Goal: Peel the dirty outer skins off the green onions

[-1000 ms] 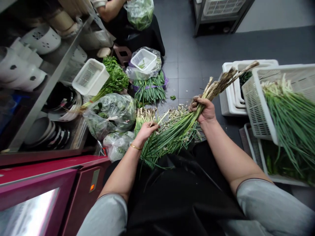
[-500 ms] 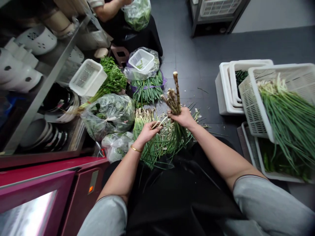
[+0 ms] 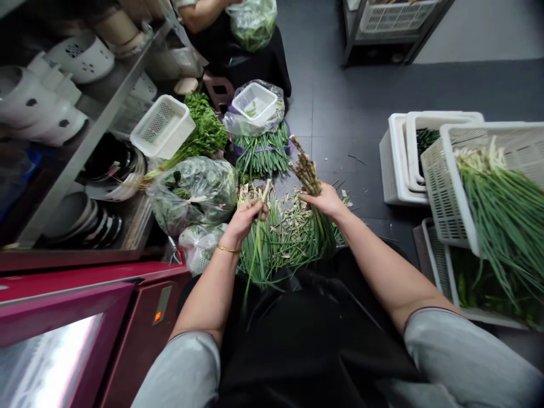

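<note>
My right hand (image 3: 327, 200) is closed around a bunch of scallions (image 3: 306, 171), their brown, dirty stem ends pointing up and away from me and their green leaves hanging below. In my left hand (image 3: 245, 220) a single scallion (image 3: 266, 190) is pinched, its pale end up and its long leaf trailing toward my lap. Beneath the left hand lies a pile of scallions (image 3: 259, 255) with their stem ends facing away. Loose peelings and trimmed bits (image 3: 289, 224) are scattered between the two hands.
On the right, a white basket (image 3: 461, 209) holds more scallions, with other crates around it. Bagged greens (image 3: 191, 192), a small white basket (image 3: 164, 127) and shelves of dishes stand left. Another person (image 3: 208, 14) sits ahead with bagged greens.
My left hand has moved left, away from the bunch, and the scallion in it now stands more upright. The bunch in my right hand has tilted left. The whole view has shifted slightly.
</note>
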`<state>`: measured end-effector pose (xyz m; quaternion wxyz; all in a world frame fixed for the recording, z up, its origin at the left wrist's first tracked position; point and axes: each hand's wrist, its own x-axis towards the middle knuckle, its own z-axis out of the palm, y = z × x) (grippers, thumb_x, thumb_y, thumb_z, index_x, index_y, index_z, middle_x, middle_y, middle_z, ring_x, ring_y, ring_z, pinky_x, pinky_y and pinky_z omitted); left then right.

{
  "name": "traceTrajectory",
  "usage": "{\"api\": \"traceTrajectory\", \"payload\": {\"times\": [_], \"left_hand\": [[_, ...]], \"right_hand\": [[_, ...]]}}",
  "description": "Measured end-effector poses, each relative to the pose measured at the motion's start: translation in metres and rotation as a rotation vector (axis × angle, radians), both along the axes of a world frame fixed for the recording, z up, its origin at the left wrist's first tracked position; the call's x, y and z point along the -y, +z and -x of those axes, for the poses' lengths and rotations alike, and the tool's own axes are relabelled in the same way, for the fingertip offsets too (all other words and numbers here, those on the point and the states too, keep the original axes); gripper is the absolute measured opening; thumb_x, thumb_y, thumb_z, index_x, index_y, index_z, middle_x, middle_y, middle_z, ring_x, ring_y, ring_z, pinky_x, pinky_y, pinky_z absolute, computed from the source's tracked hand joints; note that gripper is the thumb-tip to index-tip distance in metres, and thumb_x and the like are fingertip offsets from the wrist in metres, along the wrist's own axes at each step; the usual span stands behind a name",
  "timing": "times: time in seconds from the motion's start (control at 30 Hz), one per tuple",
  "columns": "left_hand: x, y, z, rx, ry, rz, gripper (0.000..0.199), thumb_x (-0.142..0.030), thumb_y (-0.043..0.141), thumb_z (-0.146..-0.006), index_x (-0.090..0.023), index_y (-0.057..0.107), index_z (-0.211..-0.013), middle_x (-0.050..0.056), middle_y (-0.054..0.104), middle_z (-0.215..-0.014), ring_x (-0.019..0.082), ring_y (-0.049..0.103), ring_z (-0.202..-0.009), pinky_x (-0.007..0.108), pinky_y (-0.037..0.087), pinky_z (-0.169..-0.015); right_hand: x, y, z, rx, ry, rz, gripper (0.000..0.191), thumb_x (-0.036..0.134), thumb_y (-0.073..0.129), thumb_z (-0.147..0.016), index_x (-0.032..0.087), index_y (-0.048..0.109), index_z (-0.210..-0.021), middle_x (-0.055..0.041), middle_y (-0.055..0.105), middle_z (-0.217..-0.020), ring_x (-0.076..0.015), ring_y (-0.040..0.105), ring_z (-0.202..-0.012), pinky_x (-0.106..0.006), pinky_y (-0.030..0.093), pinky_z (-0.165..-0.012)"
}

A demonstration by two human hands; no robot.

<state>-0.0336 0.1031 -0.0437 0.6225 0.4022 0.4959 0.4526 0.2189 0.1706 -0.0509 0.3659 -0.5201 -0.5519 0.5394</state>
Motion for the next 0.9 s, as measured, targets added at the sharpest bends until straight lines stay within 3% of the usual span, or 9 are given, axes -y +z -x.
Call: {"api": "traceTrajectory", "payload": {"times": [0.07,0.13,0.27,0.37,0.43,0.5,0.6,0.73,0.9], "left_hand": [[-0.002,0.004,0.002,0.085,0.227,-0.110,0.037,-0.052,0.073,-0.071,-0.017,0.059,-0.071,-0.004,0.046,-0.054,0.007,0.043,-0.049,0.019,0.036,-0.047],[-0.003,0.007,0.001,0.133,0.321,-0.130,0.037,-0.051,0.075,-0.069,-0.020,0.055,-0.072,-0.008,0.035,-0.050,0.006,0.035,-0.044,0.019,0.032,-0.042],[0.000,0.003,-0.024,0.073,0.242,-0.015,0.033,-0.043,0.079,-0.065,-0.018,0.061,-0.078,-0.010,0.035,-0.048,0.004,0.024,-0.038,0.020,0.015,-0.037],[0.000,-0.006,-0.049,0.001,0.176,0.041,0.035,-0.041,0.081,-0.062,-0.015,0.065,-0.080,-0.008,0.044,-0.049,0.003,0.027,-0.039,0.021,0.017,-0.038],[-0.002,-0.010,-0.055,-0.034,0.126,0.059,0.035,-0.040,0.083,-0.058,-0.014,0.062,-0.068,-0.007,0.044,-0.047,0.003,0.030,-0.039,0.021,0.019,-0.039],[-0.007,-0.013,-0.052,-0.032,0.114,0.074,0.038,-0.039,0.085,-0.056,-0.014,0.057,-0.059,-0.008,0.040,-0.043,0.002,0.030,-0.037,0.021,0.017,-0.038],[-0.013,-0.010,-0.034,0.004,0.185,0.092,0.038,-0.039,0.084,-0.057,-0.014,0.056,-0.059,-0.008,0.038,-0.042,0.002,0.027,-0.034,0.021,0.013,-0.036],[-0.017,-0.001,-0.014,0.057,0.303,0.065,0.040,-0.035,0.086,-0.054,-0.016,0.051,-0.060,-0.007,0.045,-0.047,0.001,0.029,-0.035,0.020,0.014,-0.035],[-0.015,-0.001,-0.026,0.099,0.285,0.094,0.044,-0.035,0.085,-0.056,-0.017,0.046,-0.061,-0.010,0.038,-0.046,0.001,0.027,-0.034,0.020,0.013,-0.035]], "right_hand": [[0.002,-0.001,0.005,-0.032,-0.023,-0.007,0.047,0.033,0.085,-0.053,0.019,0.057,-0.089,0.0025,0.064,-0.070,-0.0115,0.056,-0.047,-0.025,0.048,-0.045],[0.005,0.000,0.009,-0.126,-0.030,0.035,0.047,0.033,0.087,-0.051,0.019,0.056,-0.084,0.0035,0.062,-0.066,-0.0112,0.055,-0.047,-0.025,0.048,-0.045],[0.018,0.001,0.022,-0.263,0.083,0.230,0.038,0.034,0.087,-0.050,0.015,0.057,-0.064,0.0019,0.058,-0.054,-0.0115,0.055,-0.048,-0.026,0.049,-0.049],[0.034,-0.005,0.036,-0.311,0.200,0.332,0.035,0.031,0.088,-0.048,0.014,0.063,-0.067,-0.0009,0.065,-0.059,-0.0135,0.061,-0.053,-0.027,0.053,-0.055],[0.041,-0.010,0.042,-0.341,0.276,0.398,0.036,0.030,0.088,-0.048,0.014,0.066,-0.071,-0.0016,0.068,-0.063,-0.0149,0.064,-0.055,-0.029,0.055,-0.058],[0.043,-0.011,0.042,-0.359,0.279,0.442,0.035,0.030,0.087,-0.049,0.013,0.067,-0.074,-0.0023,0.069,-0.065,-0.0155,0.065,-0.056,-0.030,0.056,-0.059],[0.035,-0.009,0.033,-0.363,0.168,0.450,0.033,0.028,0.085,-0.050,0.013,0.069,-0.074,-0.0039,0.069,-0.065,-0.0160,0.065,-0.057,-0.030,0.055,-0.059],[0.022,-0.004,0.022,-0.274,0.023,0.296,0.028,0.028,0.084,-0.052,0.013,0.068,-0.070,-0.0014,0.064,-0.059,-0.0115,0.057,-0.051,-0.024,0.048,-0.049],[0.035,-0.002,0.038,-0.186,0.185,0.306,0.033,0.033,0.084,-0.051,0.014,0.069,-0.072,0.0022,0.061,-0.056,-0.0082,0.049,-0.045,-0.022,0.042,-0.043]]}}
